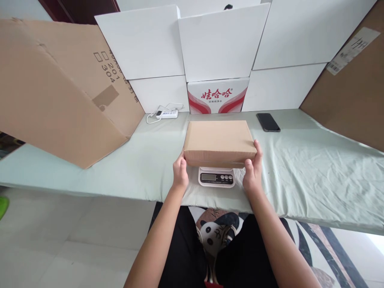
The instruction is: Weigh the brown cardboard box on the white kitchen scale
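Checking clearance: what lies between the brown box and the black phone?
In the head view, only bare pale green cloth separates the brown box from the black phone.

Plain tan cardboard box (220,142), unprinted, sits on white scale (216,177) with grey display and dark buttons. Cloth (300,168) under the scale: pale mint green, no pattern. Behind the box: white carton (218,96) with red characters and red swoosh bands, plain white boards (144,44) around it. Left of the box: white power strip (167,114), white cord; further left, brown cardboard sheet (51,96) with dark printed digits. Right of the box: black phone (268,122); further right, brown board (354,100) with white label. Below the box: black clothing (183,248), panda print.
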Motion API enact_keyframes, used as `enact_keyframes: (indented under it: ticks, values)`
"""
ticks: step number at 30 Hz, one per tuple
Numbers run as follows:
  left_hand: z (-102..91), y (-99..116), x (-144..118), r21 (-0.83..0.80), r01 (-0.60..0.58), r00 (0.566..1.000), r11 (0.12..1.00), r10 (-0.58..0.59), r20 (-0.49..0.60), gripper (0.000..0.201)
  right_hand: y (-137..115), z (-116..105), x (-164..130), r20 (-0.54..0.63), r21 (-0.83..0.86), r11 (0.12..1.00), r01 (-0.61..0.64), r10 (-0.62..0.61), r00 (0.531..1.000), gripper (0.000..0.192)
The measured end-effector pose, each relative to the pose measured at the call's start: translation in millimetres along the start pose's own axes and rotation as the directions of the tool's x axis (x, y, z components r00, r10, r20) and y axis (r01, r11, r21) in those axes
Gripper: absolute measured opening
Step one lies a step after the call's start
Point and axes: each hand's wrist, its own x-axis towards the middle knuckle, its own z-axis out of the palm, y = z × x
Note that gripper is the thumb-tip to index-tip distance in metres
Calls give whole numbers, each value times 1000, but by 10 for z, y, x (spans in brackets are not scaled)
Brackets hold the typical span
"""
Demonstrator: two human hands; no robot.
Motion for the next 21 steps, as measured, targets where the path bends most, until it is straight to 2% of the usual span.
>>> enact_keyframes:
  ticks: [3, 5, 6, 8, 10, 11, 13, 17, 21]
  values:
    - [-11, -5, 5, 2, -4, 1000, 1000, 4, 12, 82, 18, 20, 3, -5, 20, 1000, 0, 0, 1000, 71]
    - [-23, -5, 17, -15, -15, 1000, 1000, 15, 4, 83, 57, 8, 34, -116, 72, 997, -13, 21, 993, 72]
    - [-30, -5, 25, -33, -22, 1000, 999, 21, -11, 83, 83, -11, 59, -205, 110, 994, -27, 49, 977, 73]
    - [-42, -5, 44, -72, -28, 998, 997, 24, -54, 86, 145, -70, 119, -378, 210, 975, -66, 144, 914, 74]
    - [-48, -10, 57, -89, -20, 996, 996, 12, -86, 89, 206, -132, 171, -437, 310, 944, -111, 245, 866, 71]
    - [-50, -14, 60, -89, -12, 996, 996, 4, -92, 91, 231, -151, 185, -426, 350, 928, -127, 279, 861, 69]
    - [-48, -26, 55, -88, 4, 997, 996, -10, -73, 93, 261, -151, 184, -351, 390, 909, -149, 296, 888, 67]
    - [-42, -43, 30, -75, 6, 1000, 997, -6, 13, 87, 242, -51, 93, -84, 368, 910, -190, 236, 968, 77]
    - [-40, -46, 17, -53, -21, 999, 998, 23, 48, 86, 186, -14, 22, 76, 286, 940, -185, 170, 983, 78]
